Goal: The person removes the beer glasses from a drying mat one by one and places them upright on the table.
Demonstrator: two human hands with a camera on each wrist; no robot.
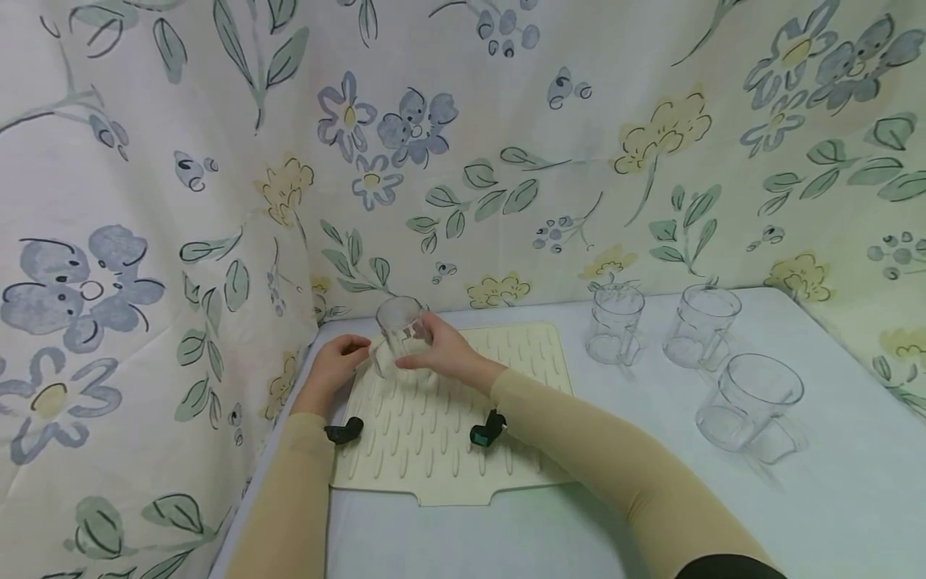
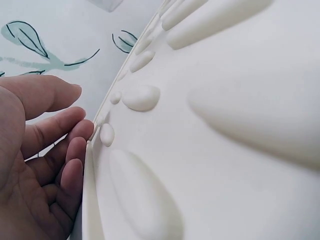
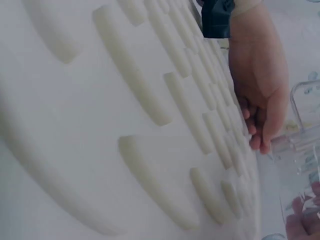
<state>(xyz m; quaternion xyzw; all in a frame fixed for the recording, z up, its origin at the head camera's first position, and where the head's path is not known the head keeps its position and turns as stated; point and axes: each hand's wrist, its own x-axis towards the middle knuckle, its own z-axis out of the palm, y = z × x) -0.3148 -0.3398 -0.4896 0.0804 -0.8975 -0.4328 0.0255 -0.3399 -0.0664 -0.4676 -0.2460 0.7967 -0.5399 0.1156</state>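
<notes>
My right hand (image 1: 450, 351) grips a clear glass mug (image 1: 396, 315), slightly tilted, at the far left part of a cream ridged drying mat (image 1: 454, 474). Whether the mug's base touches the mat cannot be made out. Beside the mat's far left corner is my left hand (image 1: 334, 368). In the left wrist view, the left hand's fingers (image 2: 75, 172) are loosely bent at the mat's edge, thumb apart, holding nothing. Part of the mug (image 3: 300, 145) shows at the right side of the right wrist view, near the left hand (image 3: 260, 75).
Three more clear glass mugs with handles stand to the right of the mat: one at the back (image 1: 615, 322), one beside it (image 1: 702, 326), and one nearer (image 1: 748, 402). A floral cloth (image 1: 492, 193) hangs behind and left of the white table (image 1: 434, 543).
</notes>
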